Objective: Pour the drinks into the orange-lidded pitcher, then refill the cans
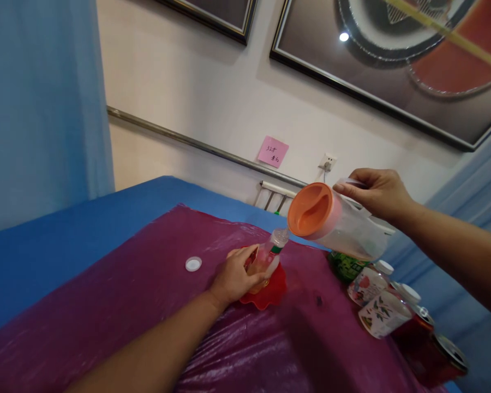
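Over the red dish [275, 292], the left hand [235, 273] is curled round a clear bottle [265, 258]; above and right of the dish, the right hand [378, 191] is closed on a tilted, orange-lidded pitcher [337, 228]. A white cap [193, 264] lies left of the dish.

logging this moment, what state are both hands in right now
Left hand: closed around a clear bottle.
Right hand: closed, holding a tilted pitcher.
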Demonstrator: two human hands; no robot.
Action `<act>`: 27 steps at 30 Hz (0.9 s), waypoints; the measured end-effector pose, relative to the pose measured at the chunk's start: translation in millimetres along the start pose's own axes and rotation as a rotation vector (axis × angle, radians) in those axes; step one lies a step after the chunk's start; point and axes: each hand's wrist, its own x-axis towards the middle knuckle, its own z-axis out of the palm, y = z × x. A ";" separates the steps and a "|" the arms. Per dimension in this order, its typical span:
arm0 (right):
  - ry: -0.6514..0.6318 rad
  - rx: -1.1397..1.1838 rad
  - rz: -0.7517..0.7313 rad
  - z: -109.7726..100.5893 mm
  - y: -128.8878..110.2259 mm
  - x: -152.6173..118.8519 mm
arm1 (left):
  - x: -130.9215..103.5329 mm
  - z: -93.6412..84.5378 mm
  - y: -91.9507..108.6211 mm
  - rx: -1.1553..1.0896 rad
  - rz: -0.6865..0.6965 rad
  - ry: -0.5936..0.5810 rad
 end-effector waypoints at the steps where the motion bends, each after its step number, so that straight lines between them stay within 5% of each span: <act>1: 0.011 0.014 0.007 1.7 1.9 -1.5 | 0.1 0.2 -0.5 0.000 -0.004 0.000; 11: 0.205 0.319 0.237 25.2 40.0 -40.6 | 1.2 -0.7 -2.2 0.001 -0.011 0.014; 19: 0.487 0.667 0.539 82.4 102.0 -116.9 | 3.3 1.6 -7.4 0.012 0.024 0.059; 27: 0.617 0.720 0.631 125.7 129.8 -160.6 | 5.9 0.8 -6.5 -0.037 -0.037 0.054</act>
